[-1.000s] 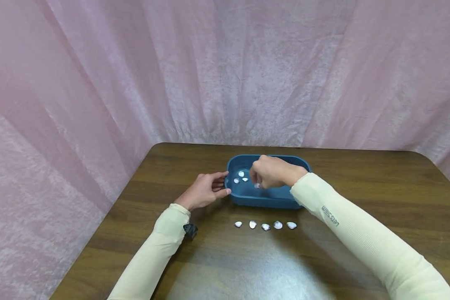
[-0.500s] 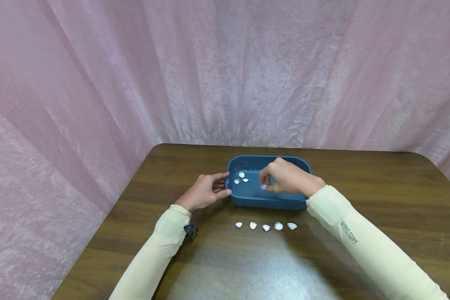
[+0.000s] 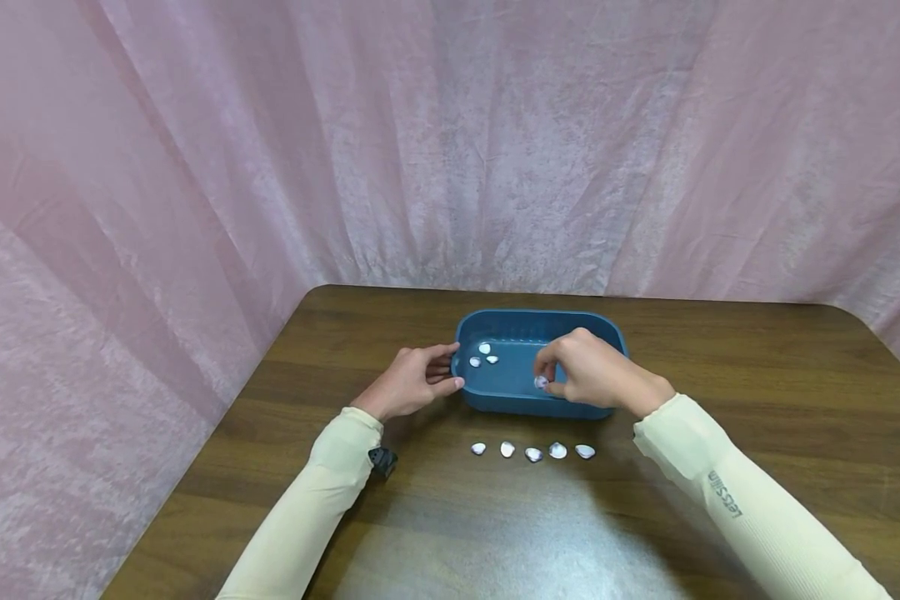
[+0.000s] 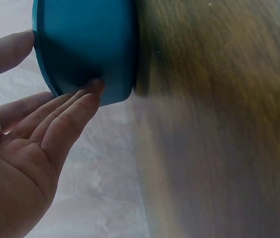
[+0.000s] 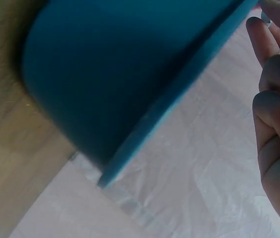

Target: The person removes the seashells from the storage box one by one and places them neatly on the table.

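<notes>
A blue oblong plastic basin (image 3: 543,405) stands on the table. My left hand (image 3: 408,382) touches its left end, thumb and fingers fairly straight at the rim; in the left wrist view the fingers (image 4: 63,116) lie along the outer wall. Over the basin's right half, my right hand (image 3: 600,371) pinches a small whitish seashell (image 3: 541,382) between thumb and fingertips. Only a sliver of that shell (image 5: 265,19) shows in the right wrist view. Inside the basin's left end lie 3 shells, among them an upper one (image 3: 484,348).
Several more shells form a row in front of the basin, with a round one (image 3: 558,450) right of its middle. The brown wooden table (image 3: 757,400) ends at a pink curtain (image 3: 532,167). A black device (image 3: 382,461) sits at my left wrist.
My right hand has moved to the right and slightly towards me within the basin, still pinching the shell. The left hand stays at the rim, and the lying shells have not shifted.
</notes>
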A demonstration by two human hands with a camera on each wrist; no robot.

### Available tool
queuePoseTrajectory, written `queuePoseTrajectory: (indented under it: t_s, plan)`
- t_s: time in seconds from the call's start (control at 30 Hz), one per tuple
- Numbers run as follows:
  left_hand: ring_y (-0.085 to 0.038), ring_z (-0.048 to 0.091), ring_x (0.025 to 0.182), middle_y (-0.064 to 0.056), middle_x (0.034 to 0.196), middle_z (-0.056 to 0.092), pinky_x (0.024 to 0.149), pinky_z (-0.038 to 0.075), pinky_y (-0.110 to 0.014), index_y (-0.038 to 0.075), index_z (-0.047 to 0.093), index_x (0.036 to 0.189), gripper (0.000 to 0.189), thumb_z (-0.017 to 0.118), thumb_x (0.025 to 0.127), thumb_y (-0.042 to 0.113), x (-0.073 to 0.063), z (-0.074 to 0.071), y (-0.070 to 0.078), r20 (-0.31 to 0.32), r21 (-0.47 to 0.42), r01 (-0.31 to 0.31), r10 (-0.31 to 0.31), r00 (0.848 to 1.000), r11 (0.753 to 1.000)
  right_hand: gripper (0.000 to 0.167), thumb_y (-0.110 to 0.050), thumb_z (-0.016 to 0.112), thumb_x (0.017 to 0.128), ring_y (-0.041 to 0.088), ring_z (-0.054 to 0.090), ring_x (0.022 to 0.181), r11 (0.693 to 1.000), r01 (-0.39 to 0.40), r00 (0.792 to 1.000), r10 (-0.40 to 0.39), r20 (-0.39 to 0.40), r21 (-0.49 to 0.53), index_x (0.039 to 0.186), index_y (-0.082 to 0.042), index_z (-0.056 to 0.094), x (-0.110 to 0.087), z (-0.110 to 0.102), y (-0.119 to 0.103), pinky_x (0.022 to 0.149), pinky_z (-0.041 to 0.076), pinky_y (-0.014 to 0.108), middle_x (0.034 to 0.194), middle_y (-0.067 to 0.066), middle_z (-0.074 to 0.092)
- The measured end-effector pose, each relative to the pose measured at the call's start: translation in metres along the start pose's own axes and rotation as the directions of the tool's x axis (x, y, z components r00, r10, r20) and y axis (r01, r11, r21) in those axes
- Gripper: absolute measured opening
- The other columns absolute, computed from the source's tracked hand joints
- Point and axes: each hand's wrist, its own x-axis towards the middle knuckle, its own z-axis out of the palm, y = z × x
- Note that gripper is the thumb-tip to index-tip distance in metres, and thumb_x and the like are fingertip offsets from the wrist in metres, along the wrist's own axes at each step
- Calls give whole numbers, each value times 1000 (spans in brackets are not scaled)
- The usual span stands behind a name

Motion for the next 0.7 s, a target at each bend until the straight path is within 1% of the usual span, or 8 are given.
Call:
queuePoseTrajectory:
  t_s: [0.23, 0.33, 0.47, 0.6, 0.7]
  plan:
    - [-30, 63, 127, -21, 143, 58, 103, 56, -37, -2, 43, 150, 64, 70, 95, 19, -1, -1, 1, 4, 2, -1, 1, 1000, 1000, 8, -9, 79, 82, 5, 63, 69, 999, 33, 997, -35, -62, -30, 84, -17, 76, -11, 0, 1, 62, 51, 21, 75, -12, 70]
    - [-30, 64, 125, -22, 141, 59, 103, 56, -38, -3, 45, 148, 63, 70, 95, 18, 0, 0, 1, -3, 25, -31, 31, 1000, 999, 9, -8, 79, 82, 3, 62, 70, 999, 31, 996, -35, -85, -40, 84, -17, 76, -18, 0, 0, 63, 51, 21, 76, -12, 71]
    - [-31, 66, 123, -23, 140, 60, 102, 57, -39, -5, 46, 147, 62, 71, 95, 18, 0, 0, 1, -8, 59, -62, 63, 998, 996, 12, -5, 78, 82, 1, 60, 71, 998, 51, 990, -56, -128, -46, 83, -16, 75, -28, 2, -1, 62, 51, 20, 78, -12, 71]
    - [-30, 66, 124, -23, 141, 60, 103, 56, -39, -4, 46, 147, 62, 70, 95, 19, -1, -1, 1, -2, 61, -56, 56, 998, 997, 15, -3, 78, 81, 0, 59, 69, 997, 71, 984, -75, -159, -35, 81, -18, 74, -36, 3, -3, 59, 48, 17, 78, -13, 70]
    - [-30, 65, 124, -22, 142, 59, 103, 56, -39, -3, 45, 148, 63, 70, 95, 19, -1, -2, 1, -3, 59, -47, 47, 999, 997, 17, -3, 78, 80, 0, 57, 67, 996, 82, 983, -84, -165, -20, 80, -19, 73, -39, 4, -5, 58, 46, 16, 77, -14, 68]
